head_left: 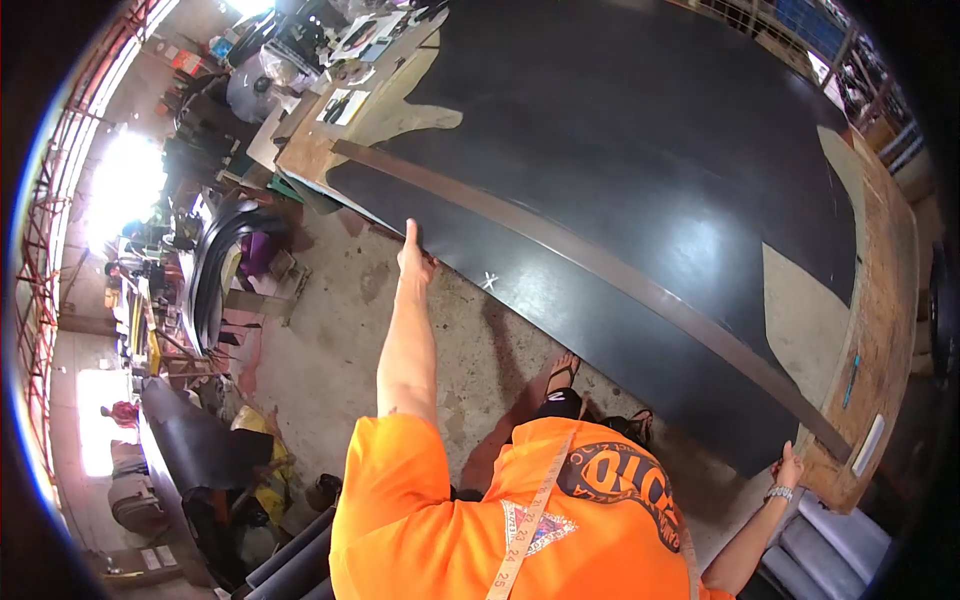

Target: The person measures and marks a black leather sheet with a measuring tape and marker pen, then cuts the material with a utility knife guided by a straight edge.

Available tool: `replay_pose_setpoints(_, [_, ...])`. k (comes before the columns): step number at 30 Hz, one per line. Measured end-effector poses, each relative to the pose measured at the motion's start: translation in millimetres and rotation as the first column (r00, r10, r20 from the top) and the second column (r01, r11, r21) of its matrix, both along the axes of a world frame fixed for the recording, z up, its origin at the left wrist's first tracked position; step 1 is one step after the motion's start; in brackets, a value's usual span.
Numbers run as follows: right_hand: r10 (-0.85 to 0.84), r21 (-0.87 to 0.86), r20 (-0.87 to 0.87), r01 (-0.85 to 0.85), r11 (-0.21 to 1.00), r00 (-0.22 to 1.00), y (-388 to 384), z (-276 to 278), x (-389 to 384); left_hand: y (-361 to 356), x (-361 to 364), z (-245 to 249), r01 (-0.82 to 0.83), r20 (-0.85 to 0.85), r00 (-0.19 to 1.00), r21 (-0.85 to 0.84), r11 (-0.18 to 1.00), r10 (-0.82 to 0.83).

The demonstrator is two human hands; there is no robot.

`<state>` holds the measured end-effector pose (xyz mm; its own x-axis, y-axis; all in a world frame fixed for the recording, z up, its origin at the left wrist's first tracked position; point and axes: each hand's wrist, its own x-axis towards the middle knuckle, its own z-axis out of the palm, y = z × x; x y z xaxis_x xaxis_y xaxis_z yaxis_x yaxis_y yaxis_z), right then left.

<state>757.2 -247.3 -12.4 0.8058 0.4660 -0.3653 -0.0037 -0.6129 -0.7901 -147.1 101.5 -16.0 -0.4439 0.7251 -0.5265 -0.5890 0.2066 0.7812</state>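
Observation:
A large black leather hide [620,150] covers most of the table and hangs to its near edge, with a small white X mark on it. Across the hide lies a long brown straight bar [590,255], running diagonally to the table's right corner. My left hand [414,256] holds the near edge of the black hide, thumb on top and fingers partly hidden below. At the right corner, near the bar's end, my right hand [788,468] grips the hide's edge, its fingers mostly hidden. A measuring tape [520,535] hangs over the orange shirt.
The wooden tabletop [885,300] shows along the right, with a teal pen [851,382] and a pale block [868,445]. Papers [342,107] lie at the upper left. Dark rolled material [830,535] stands at lower right. Black sheets [215,265] hang over a rack at left.

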Motion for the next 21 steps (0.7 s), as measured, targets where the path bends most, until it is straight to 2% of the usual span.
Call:
replay_pose_setpoints(2, [-0.048,-0.059,0.000,0.048,0.997,0.999,5,10,-2,9,3,17,-0.045,-0.227,0.974,-0.098,0.994,0.021])
replay_pose_setpoints(3, [-0.044,-0.092,0.005,0.044,0.995,0.999,5,11,0,3,-2,15,-0.015,-0.182,0.983,-0.047,0.999,0.007])
replay_pose_setpoints(6, [-0.071,-0.106,-0.002,0.070,0.992,0.997,7,9,2,-10,-11,-20,-0.074,-0.080,0.993,0.101,0.992,0.082])
replay_pose_setpoints(7, [-0.048,-0.064,-0.035,0.046,0.997,0.998,3,2,8,-12,5,-1,-0.106,-0.067,0.991,0.113,0.988,0.114])
replay_pose_setpoints(10, [0.002,-0.153,0.055,0.007,0.988,0.998,2,3,15,-17,-3,-5,-0.019,-0.115,0.993,0.097,0.995,0.030])
replay_pose_setpoints(13, [-0.012,-0.317,-0.029,0.002,0.948,1.000,7,19,12,-17,6,-3,-0.094,-0.135,0.984,0.144,0.985,0.114])
replay_pose_setpoints(14, [0.093,-0.062,-0.142,-0.102,0.993,0.985,12,6,4,-16,-5,-5,-0.118,-0.164,0.980,0.006,0.993,0.117])
replay_pose_setpoints(15, [0.182,0.188,-0.207,-0.144,0.972,0.961,15,3,-3,-15,-19,-17,-0.103,-0.182,0.981,-0.149,0.984,0.075])
replay_pose_setpoints(16, [0.228,0.148,-0.316,-0.189,0.971,0.921,29,42,-42,-22,-16,-2,-0.072,-0.231,0.972,-0.102,0.992,0.047])
replay_pose_setpoints(17, [0.227,0.141,-0.255,-0.196,0.970,0.940,32,41,-48,-27,-9,15,-0.042,-0.281,0.959,-0.056,0.998,0.024])
replay_pose_setpoints(18, [0.097,-0.136,-0.163,-0.119,0.983,0.982,39,77,-76,-32,21,53,-0.058,-0.247,0.968,-0.062,0.996,0.041])
replay_pose_setpoints(19, [0.002,-0.106,0.024,0.000,0.994,1.000,36,67,-81,-32,19,54,0.037,0.014,0.999,0.045,0.998,-0.037])
replay_pose_setpoints(20, [0.040,-0.337,0.113,0.001,0.941,0.993,38,82,-79,-30,-1,34,0.099,-0.087,0.991,-0.076,0.992,-0.105])
replay_pose_setpoints(21, [0.174,-0.390,0.149,-0.104,0.915,0.973,28,57,-47,-30,0,26,0.048,-0.193,0.979,-0.067,0.997,-0.060])
